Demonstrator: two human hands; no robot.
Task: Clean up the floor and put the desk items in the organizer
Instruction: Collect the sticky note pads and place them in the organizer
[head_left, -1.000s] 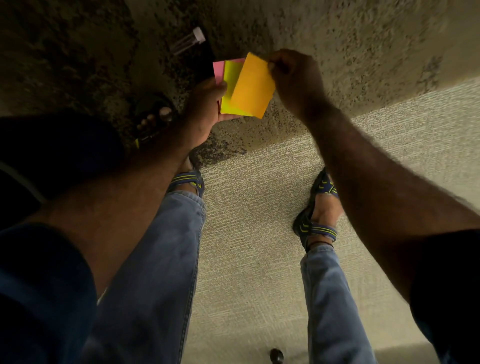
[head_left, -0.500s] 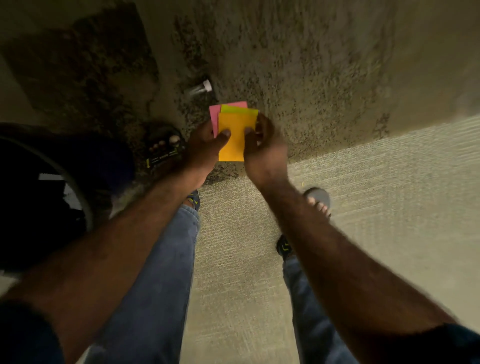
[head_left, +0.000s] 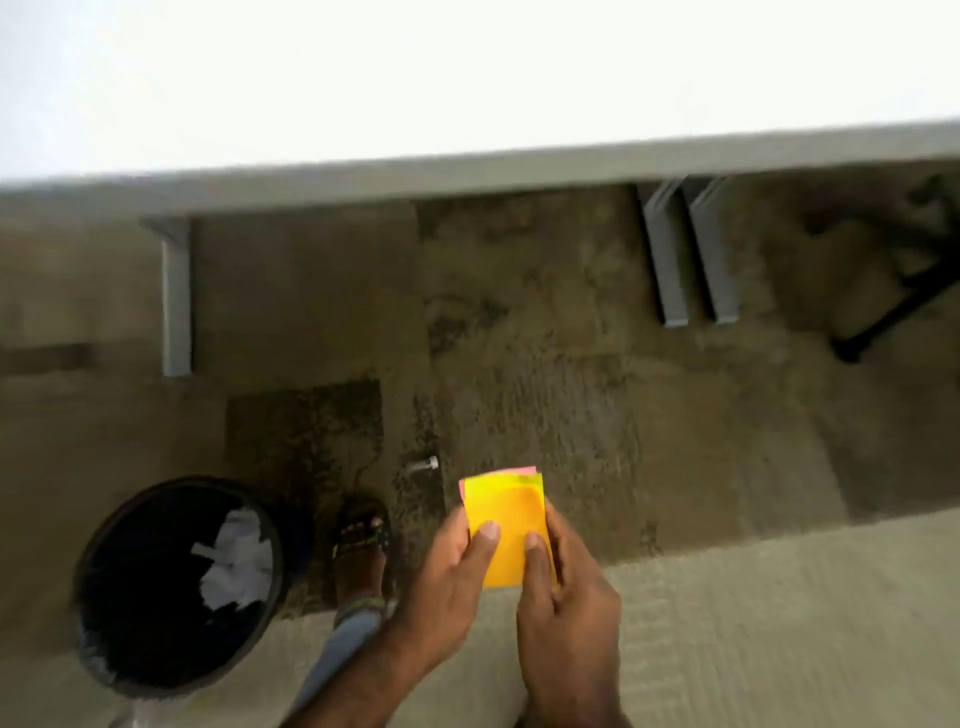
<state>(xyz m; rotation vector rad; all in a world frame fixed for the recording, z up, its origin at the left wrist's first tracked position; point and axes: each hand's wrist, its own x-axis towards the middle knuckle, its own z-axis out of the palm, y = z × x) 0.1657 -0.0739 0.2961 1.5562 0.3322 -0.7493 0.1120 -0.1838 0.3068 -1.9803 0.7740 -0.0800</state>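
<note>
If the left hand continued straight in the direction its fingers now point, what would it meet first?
The left hand already touches the sticky notes. Its thumb points toward the right hand, gripping the same stack, so it would likely meet those fingers first. Depth is hard to judge here.

Sticky notes (head_left: 504, 525) between left hand (head_left: 451, 582) and right hand (head_left: 563, 603) — thumbs on top.

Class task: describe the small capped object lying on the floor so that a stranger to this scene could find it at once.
Start at the round black waste bin at lower left, then go right past the sandalled foot. Just beyond the toes, on the dark carpet, lies a small clear tube with a white cap, the only loose item there.
</note>
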